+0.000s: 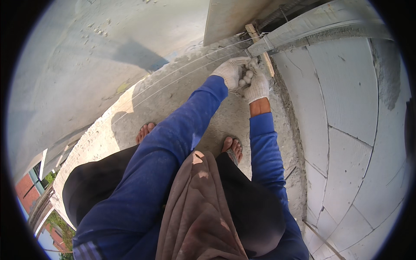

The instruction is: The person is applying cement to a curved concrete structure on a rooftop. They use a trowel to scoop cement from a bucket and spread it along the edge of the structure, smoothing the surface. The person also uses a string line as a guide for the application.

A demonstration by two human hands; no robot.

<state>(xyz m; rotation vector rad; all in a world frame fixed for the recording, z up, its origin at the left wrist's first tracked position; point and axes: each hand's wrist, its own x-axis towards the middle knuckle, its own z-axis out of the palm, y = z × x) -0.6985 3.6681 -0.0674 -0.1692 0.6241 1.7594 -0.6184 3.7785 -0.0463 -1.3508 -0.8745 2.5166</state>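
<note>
My left hand [232,73] and my right hand [255,86], both in white knit gloves, meet at the upper middle of the view with fingers curled together. What they grip is too small and hidden to name, though some thin cord shows around them. Just beyond them the end of a grey straight bar [271,39] lies near a narrow wooden batten [267,63]. Thin pale strings [173,80] stretch from that end toward the lower left, above the rough concrete.
A wall of pale blocks [346,95] fills the right side. A smooth grey surface [78,69] takes up the upper left. The concrete ledge [199,125] under my sandalled feet ends at the lower left, where roofs and greenery show. A thin rod [325,240] lies at the lower right.
</note>
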